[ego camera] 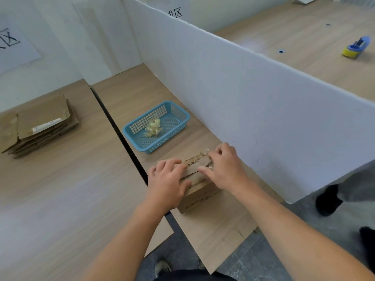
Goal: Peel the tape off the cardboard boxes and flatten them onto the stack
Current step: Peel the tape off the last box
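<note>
A small brown cardboard box [199, 191] stands on the wooden table near its front edge. My left hand [167, 182] holds the box's left end, fingers curled over the top flap and thumb on the front face. My right hand [224, 169] is on the right end of the top, its fingers pinching clear tape [205, 154] that is lifted off the flap. A stack of flattened cardboard boxes [38, 126] lies on the left table.
A blue plastic basket [178, 112] holding a wad of crumpled tape [153, 127] sits just beyond the box. A white partition [233, 88] runs along the right side. A blue and yellow tape dispenser [356, 47] lies on the far table. Another person's shoes [327, 199] show at right.
</note>
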